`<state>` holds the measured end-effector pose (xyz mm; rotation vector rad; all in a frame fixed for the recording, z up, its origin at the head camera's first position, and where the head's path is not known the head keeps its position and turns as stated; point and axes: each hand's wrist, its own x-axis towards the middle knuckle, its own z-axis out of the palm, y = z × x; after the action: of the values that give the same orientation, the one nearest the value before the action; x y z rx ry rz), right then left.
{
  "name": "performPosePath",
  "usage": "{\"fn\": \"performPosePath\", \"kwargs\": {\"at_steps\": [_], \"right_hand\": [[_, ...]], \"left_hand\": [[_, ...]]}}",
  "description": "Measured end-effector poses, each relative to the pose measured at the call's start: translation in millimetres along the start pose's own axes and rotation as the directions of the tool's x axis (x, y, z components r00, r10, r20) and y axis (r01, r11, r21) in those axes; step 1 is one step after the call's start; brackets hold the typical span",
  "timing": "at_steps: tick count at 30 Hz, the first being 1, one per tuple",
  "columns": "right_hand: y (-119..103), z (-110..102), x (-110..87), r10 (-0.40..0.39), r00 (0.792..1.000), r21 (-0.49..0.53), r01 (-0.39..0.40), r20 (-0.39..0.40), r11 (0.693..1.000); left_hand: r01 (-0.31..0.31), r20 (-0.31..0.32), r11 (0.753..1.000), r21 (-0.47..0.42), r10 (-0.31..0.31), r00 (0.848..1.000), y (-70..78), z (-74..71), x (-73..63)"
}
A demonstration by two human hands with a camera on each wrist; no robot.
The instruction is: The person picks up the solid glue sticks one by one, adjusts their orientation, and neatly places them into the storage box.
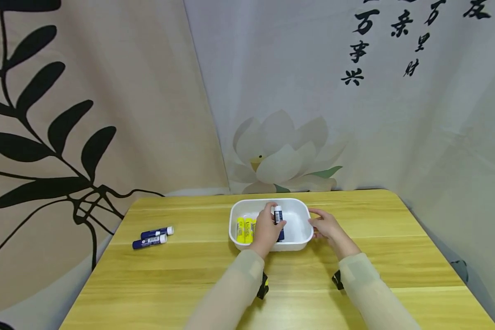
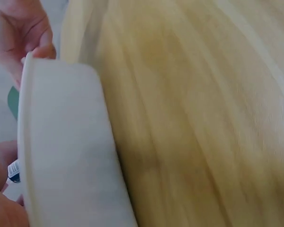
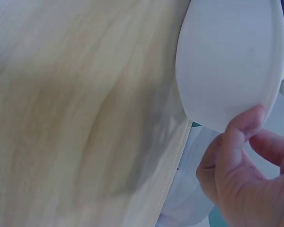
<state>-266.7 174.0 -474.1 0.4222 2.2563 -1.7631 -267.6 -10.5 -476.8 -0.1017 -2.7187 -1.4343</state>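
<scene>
A white plastic tray point(image 1: 298, 215) stands on the table in the head view. Inside its middle, my left hand point(image 1: 266, 233) holds a dark blue glue stick point(image 1: 278, 216) with a white cap, thumb on one side and fingers on the other. Yellow sticks point(image 1: 241, 230) with dark print stand side by side at the tray's left end, partly covered by that hand. At the right end my right hand point(image 1: 328, 228) pinches the tray's rim between thumb and fingers, as the right wrist view shows closely. The left wrist view mostly catches the tray's outer wall point(image 2: 71, 137).
Two more blue glue sticks with white caps point(image 1: 150, 241) lie side by side on the left of the wooden table point(image 1: 206, 284). A printed cloth point(image 1: 280, 91) hangs behind the table's far edge. Dark wrist straps point(image 1: 262, 286) sit by the sleeves.
</scene>
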Motion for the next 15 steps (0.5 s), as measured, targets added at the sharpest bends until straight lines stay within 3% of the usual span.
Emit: {"fn": "performPosePath", "kwargs": {"at_steps": [6,10,15], "right_hand": [[1.4,0.2,1.7,0.008,1.0,0.002,-0.008,0.005,1.0],[1.8,-0.5,2.3,0.003,1.0,-0.002,-0.003,0.008,1.0],[1.7,-0.4,3.0,0.004,1.0,-0.005,-0.004,0.011,1.0]], "left_hand": [[-0.02,0.055,0.983,0.182,0.011,0.998,-0.4,17.1,0.4],[-0.029,0.043,0.936,0.352,0.015,0.999,-0.6,21.8,0.5],[0.009,0.034,0.848,0.53,-0.032,0.999,3.9,19.1,-0.8]]}}
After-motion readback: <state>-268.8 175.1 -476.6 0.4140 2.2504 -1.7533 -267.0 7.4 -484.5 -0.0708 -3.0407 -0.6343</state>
